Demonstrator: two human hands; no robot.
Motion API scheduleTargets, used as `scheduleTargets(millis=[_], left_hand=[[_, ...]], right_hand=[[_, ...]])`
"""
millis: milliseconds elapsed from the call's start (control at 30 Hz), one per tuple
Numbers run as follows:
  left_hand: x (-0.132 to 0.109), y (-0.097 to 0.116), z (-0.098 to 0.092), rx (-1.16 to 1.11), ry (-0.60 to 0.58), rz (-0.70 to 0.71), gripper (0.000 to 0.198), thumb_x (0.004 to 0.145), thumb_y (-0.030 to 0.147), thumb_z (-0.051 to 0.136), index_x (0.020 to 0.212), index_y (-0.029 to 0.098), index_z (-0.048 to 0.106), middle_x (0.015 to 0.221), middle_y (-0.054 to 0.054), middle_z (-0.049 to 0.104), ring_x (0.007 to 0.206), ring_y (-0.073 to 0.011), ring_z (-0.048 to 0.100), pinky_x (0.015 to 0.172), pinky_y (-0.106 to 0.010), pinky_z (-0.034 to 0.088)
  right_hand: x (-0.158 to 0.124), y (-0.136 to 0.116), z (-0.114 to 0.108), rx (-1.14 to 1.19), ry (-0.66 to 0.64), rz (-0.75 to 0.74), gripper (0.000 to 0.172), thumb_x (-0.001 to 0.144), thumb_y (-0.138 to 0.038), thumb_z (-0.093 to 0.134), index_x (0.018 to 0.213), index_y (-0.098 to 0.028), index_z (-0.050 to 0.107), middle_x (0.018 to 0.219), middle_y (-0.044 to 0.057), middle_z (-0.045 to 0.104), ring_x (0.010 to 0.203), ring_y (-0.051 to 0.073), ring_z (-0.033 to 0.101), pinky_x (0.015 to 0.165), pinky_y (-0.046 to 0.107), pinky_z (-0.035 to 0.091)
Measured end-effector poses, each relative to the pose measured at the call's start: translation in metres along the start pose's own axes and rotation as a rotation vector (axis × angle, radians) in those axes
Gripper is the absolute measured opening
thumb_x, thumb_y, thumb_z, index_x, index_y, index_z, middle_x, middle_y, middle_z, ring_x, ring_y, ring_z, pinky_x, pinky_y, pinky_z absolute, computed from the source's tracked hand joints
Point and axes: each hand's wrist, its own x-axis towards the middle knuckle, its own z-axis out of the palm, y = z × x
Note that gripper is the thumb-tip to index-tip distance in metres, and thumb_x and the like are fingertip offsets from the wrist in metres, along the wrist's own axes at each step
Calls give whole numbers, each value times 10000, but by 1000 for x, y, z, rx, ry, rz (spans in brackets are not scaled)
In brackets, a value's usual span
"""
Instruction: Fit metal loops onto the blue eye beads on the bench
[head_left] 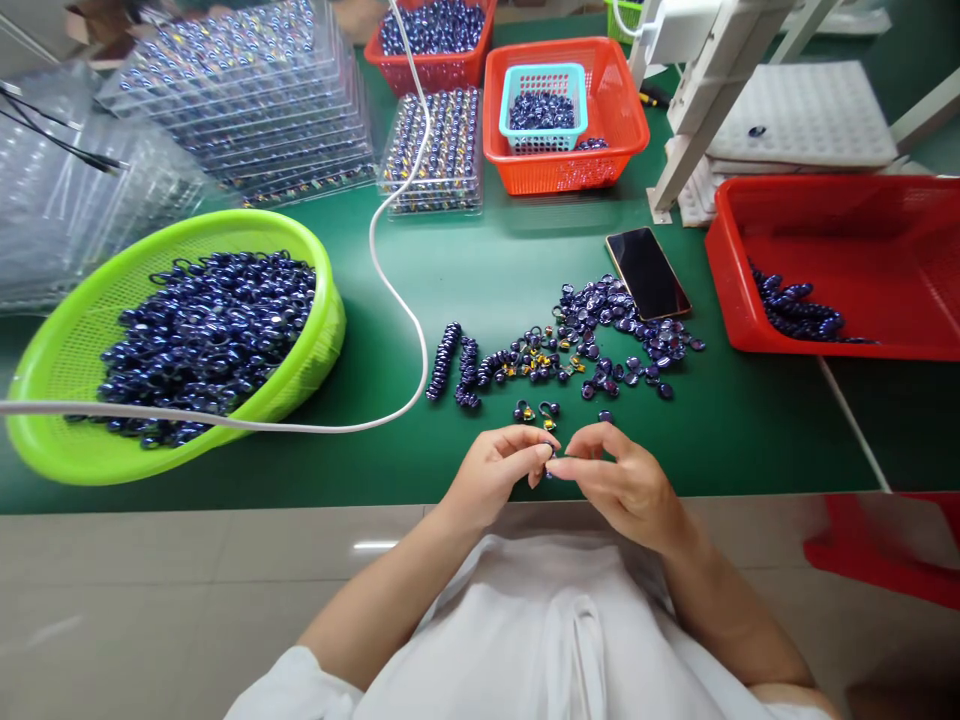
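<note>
My left hand (499,468) is closed in a pinch on a small shiny dark-blue piece (550,450), mostly hidden by the fingers. From the other side my right hand (630,488) brings its fingertips against the same piece, fingers curled. Just beyond my hands lie two small hooked pieces (536,412) with yellow parts, and a single dark cap (605,416). Behind them spreads a loose pile of dark-blue caps (607,305). Left of it are more hooked pieces with yellow parts (536,362) and stacked rows of dark rings (444,362).
A green basket (330,310) of dark pieces stands left, crossed by a white cable (401,300). Filled clear trays (262,140) are stacked behind. An orange basket (517,175), a phone (649,272) and a red bin (840,210) lie farther back and right.
</note>
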Motion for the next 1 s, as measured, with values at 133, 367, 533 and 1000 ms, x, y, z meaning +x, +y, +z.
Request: scheduleTargets(millis=[133,367,533,1000], left_hand=[[1,0,1,-63,6,-61,204,730,302,793,836,130,763,677,-24,684,557,-92,546,545,-216,420],[-5,8,7,74,41,21,207,752,302,784,883,142,784,656,-18,699,571,-101,573,585,-219,484],[-10,8,9,248,87,120,208,790,283,742,939,148,797,766,-52,739,632,-135,625,608,-242,537],[-14,2,4,562,52,474,193,880,203,662,1027,168,781,809,-67,736,719,-151,660,638,-241,515]], right_hand=[[0,-1,0,-255,5,-154,309,909,-74,566,1108,-282,679,1005,52,606,865,155,604,738,320,495],[-4,1,8,-152,136,-62,323,866,-53,598,1137,-231,604,930,52,677,818,176,628,728,334,511],[-7,-1,10,-165,162,-6,406,867,-43,590,1208,-263,611,957,61,676,826,189,635,717,341,518],[-3,-1,9,-293,159,-22,356,857,-58,593,1168,-231,602,933,70,687,798,195,626,711,361,502]])
